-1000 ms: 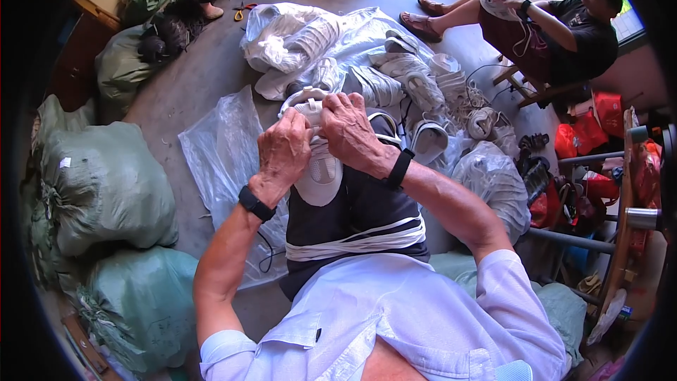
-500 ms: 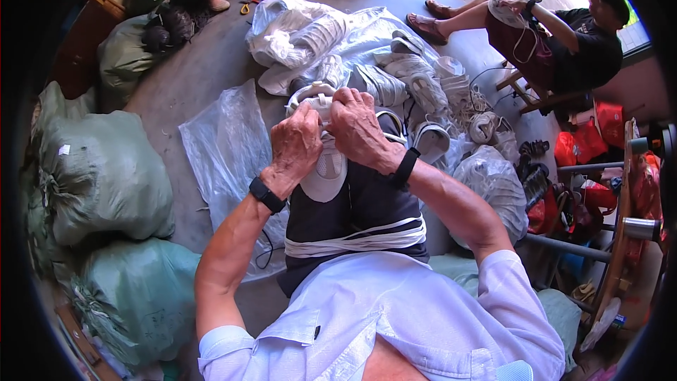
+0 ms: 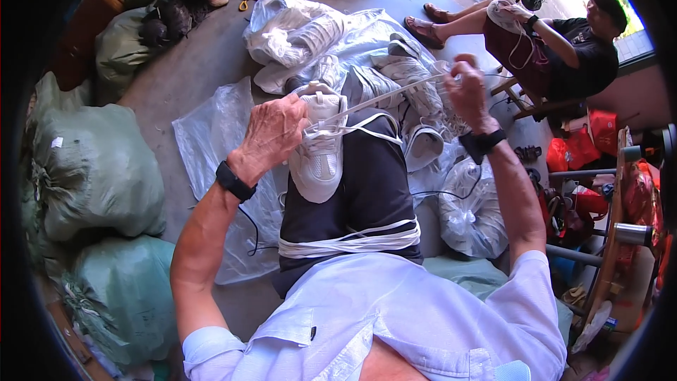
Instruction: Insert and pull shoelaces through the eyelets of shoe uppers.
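A white lace-up shoe point(image 3: 317, 173) rests on my dark-trousered thighs, toe toward me. My left hand point(image 3: 275, 127) is closed at the shoe's left side, near the lacing; its fingertips are partly hidden. Out to the right and raised, my right hand point(image 3: 467, 92) pinches a white shoelace point(image 3: 395, 92) that runs taut from the shoe. Another loop of lace hangs loosely over my right thigh. Across my lap lies a bundle of white laces point(image 3: 352, 243).
Beyond my knees, several white shoes point(image 3: 421, 85) lie on clear plastic. Stuffed green sacks point(image 3: 99, 176) stand at the left. On the far right a seated person point(image 3: 585, 42) handles a white item. A wooden rack point(image 3: 612, 254) with red bags stands at the right.
My right hand has swung away from the shoe to the right, drawing the lace out straight. My left hand has shifted slightly left and stays at the shoe.
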A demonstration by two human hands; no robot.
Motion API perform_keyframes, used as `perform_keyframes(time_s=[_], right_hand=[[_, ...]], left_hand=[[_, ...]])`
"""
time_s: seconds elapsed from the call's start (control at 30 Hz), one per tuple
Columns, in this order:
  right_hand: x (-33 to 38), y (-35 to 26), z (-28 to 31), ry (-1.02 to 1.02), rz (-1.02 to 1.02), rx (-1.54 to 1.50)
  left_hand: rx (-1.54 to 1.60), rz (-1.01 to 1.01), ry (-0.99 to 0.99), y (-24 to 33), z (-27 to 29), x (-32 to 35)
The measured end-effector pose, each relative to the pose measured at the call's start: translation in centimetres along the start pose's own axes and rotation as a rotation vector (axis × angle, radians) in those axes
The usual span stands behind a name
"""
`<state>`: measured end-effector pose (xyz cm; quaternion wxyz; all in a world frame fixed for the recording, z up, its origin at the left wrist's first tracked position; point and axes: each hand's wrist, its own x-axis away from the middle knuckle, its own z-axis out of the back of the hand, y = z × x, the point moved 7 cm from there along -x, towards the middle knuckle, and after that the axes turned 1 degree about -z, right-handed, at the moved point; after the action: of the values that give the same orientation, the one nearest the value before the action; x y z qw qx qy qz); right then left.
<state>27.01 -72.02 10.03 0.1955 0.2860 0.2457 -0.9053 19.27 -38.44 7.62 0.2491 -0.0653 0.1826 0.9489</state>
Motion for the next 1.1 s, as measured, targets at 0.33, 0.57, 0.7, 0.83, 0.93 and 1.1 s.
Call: perform_keyframes(time_s=[0.33,0.57,0.7,0.83,0.93,1.1], right_hand=[[2.7,-3.1,-2.8,-0.254,-0.017,-0.166],[2.9,-13.6,-8.8,-0.384,0.230,-0.283],[3.9,-12.8,-11.5,-0.500,0.140,-0.260],[4.5,-11.4,-12.5,-0.614,-0.022,-0.454],[4.4,-11.2,-12.1,-0.603,-0.117,-0.502],[3.6,-13.0,-10.7,-0.393,0.030,-0.499]], left_hand=[[0.214,0.099,0.027,-0.4,-0.1,0.1],[0.124,0.457,0.203,-0.3,0.5,5.0],[0.289,0.633,0.109,-3.0,-2.9,9.1],[1.222,1.003,0.152,-3.7,-6.1,10.8],[2.102,0.807,0.164,-1.9,-6.2,9.2],[2.667,0.574,0.309,-1.1,-7.6,8.5]])
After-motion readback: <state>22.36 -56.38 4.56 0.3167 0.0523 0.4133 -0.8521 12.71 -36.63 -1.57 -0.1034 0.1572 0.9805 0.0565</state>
